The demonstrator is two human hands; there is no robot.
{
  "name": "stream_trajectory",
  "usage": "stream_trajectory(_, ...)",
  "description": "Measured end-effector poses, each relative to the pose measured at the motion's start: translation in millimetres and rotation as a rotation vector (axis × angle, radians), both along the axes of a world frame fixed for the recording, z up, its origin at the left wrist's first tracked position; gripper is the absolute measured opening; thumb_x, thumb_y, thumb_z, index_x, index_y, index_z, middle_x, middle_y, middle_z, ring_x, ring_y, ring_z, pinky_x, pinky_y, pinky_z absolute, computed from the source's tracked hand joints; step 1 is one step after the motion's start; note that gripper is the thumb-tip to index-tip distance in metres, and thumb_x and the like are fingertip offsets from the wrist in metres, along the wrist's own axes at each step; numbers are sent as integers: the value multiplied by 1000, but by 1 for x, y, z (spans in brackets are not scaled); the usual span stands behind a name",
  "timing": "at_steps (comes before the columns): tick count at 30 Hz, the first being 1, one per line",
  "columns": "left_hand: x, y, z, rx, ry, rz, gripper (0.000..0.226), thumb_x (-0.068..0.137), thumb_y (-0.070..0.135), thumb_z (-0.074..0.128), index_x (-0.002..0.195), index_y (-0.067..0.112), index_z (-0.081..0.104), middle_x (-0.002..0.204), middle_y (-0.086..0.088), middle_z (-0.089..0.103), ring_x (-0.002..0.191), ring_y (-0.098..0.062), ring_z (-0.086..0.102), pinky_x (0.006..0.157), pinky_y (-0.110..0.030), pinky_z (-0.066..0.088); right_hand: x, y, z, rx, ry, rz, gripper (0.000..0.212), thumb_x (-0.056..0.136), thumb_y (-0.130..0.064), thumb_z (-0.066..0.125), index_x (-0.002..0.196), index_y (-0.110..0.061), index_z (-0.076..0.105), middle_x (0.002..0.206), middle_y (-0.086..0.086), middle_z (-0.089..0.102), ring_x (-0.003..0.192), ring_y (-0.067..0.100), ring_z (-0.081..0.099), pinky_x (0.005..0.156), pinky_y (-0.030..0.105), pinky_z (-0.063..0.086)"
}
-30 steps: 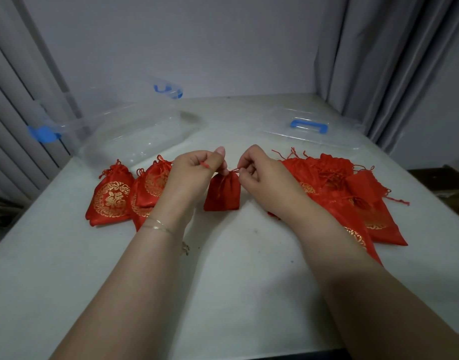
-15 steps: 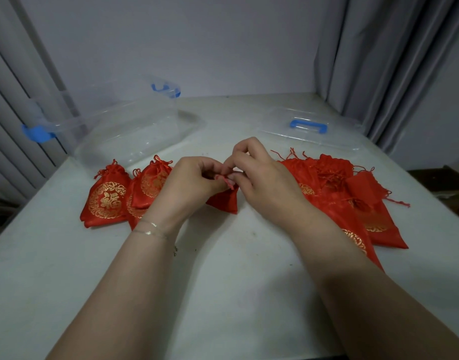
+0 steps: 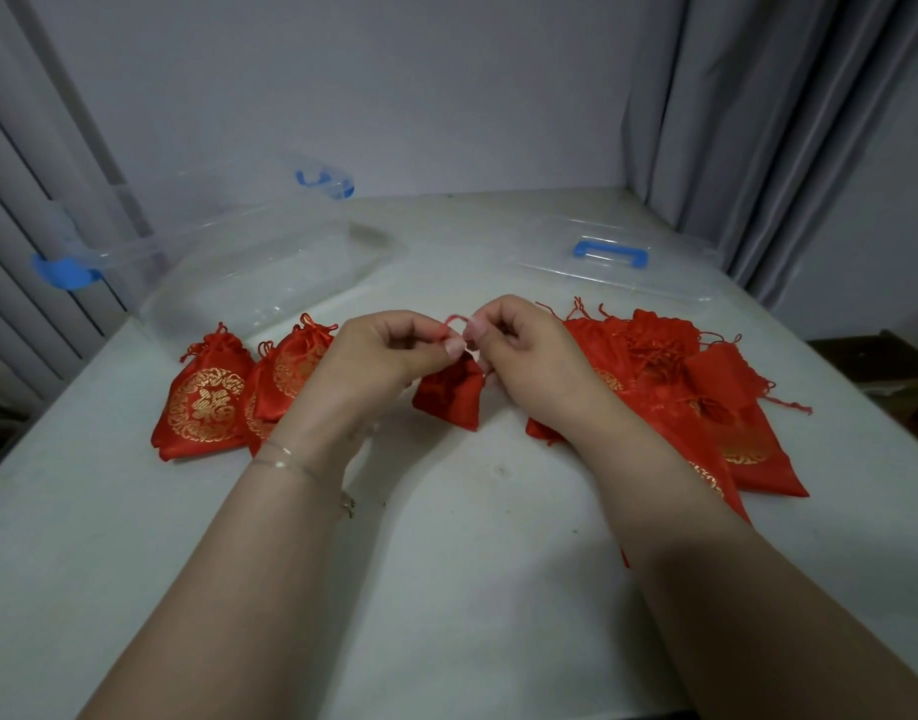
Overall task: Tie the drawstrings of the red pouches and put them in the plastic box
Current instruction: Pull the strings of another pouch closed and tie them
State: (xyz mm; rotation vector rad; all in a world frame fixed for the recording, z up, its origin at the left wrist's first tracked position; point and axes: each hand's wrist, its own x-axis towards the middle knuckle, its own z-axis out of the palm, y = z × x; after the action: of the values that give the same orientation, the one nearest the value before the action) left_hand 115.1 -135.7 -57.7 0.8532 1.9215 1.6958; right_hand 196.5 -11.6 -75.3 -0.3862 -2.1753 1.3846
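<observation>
The tying step is in hand: the left hand and right hand meet over a small red pouch that lies on the table between them; each pinches a strand of its drawstring, which arches as a small loop between the fingertips; the knot looks half made, though how the strands cross is too small to tell. Two tied pouches lie to the left, a heap of loose ones to the right; the box stands behind the left pair with nothing visible in it, its lid apart on the right. Next, I judge, the loop needs drawing tight by pulling the strands apart, then the pouch goes leftward into the box.
</observation>
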Motion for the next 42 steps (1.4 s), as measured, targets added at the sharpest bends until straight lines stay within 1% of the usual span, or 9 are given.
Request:
stream_trajectory(6, -7, 2, -2, 135, -221, 106, 4, 81, 16, 69, 82, 18, 73, 75, 4, 72, 70, -9, 63, 71, -22, 44, -3, -7, 0, -95, 100, 50, 15, 98, -16, 44, 86, -21, 51, 78, -8, 52, 65, 1, 49, 65, 14, 43)
stream_trajectory(10, -8, 1, -3, 156, -257, 91, 7, 81, 7, 68, 83, 13, 71, 70, 2, 72, 70, -10, 64, 61, -14, 49, -4, -7, -2, 67, 176, 48, 16, 91, -21, 48, 79, -32, 50, 94, -1, 52, 79, -4, 49, 76, 12, 39)
stream_trajectory(16, -7, 0, 1, 151, -263, 34, 9, 81, 0, 65, 77, 8, 65, 59, 3, 67, 56, -5, 61, 59, -15, 48, 3, -4, 2, 87, 131, 108, 13, 94, -12, 52, 85, -18, 60, 103, 2, 57, 94, 0, 53, 81, 14, 42)
stream_trajectory(20, -7, 1, 1, 143, -233, 1, 17, 82, -2, 63, 72, 11, 59, 54, 7, 60, 49, -1, 53, 58, -17, 42, 3, -1, 4, -84, 25, 164, 23, 100, -15, 39, 119, -19, 51, 98, -6, 60, 94, 4, 58, 87, 21, 44)
stream_trajectory(23, -8, 1, 0, 159, -217, -10, 18, 82, -3, 63, 74, 13, 59, 66, 0, 60, 55, -3, 52, 57, -16, 41, 4, -2, 3, 39, -133, 145, 27, 101, -25, 37, 101, -6, 57, 77, -4, 52, 72, 8, 48, 71, 26, 39)
stream_trajectory(25, -8, 1, 0, 159, -140, 16, 18, 81, -2, 65, 77, 15, 60, 70, -1, 59, 58, -3, 53, 57, -14, 41, 5, -3, 4, 97, -137, 116, 35, 101, -28, 36, 87, -3, 56, 68, -6, 47, 64, 7, 44, 64, 25, 35)
stream_trajectory(29, -7, 0, -2, 89, 238, 91, 17, 80, 5, 70, 79, 21, 65, 67, 17, 61, 65, -4, 49, 65, -17, 43, 4, -3, 4, 163, -133, 83, 35, 101, -30, 37, 69, -23, 50, 58, -15, 56, 54, -3, 52, 58, 15, 40)
stream_trajectory(37, -10, -2, -7, -113, 601, 156, 15, 85, 23, 65, 89, 37, 70, 78, 23, 64, 79, 2, 45, 64, -6, 32, 6, -2, 1, 516, -151, -45, 24, 98, -37, 41, 90, -21, 57, 83, -3, 63, 79, 17, 57, 69, 36, 46)
stream_trajectory(42, -10, 0, -10, -183, 808, 224, 11, 86, 25, 61, 88, 33, 68, 74, 24, 60, 80, -5, 46, 64, -11, 31, 2, 4, -4, 509, -70, -38, 21, 95, -33, 47, 87, -22, 62, 89, -1, 55, 87, 16, 54, 77, 36, 44)
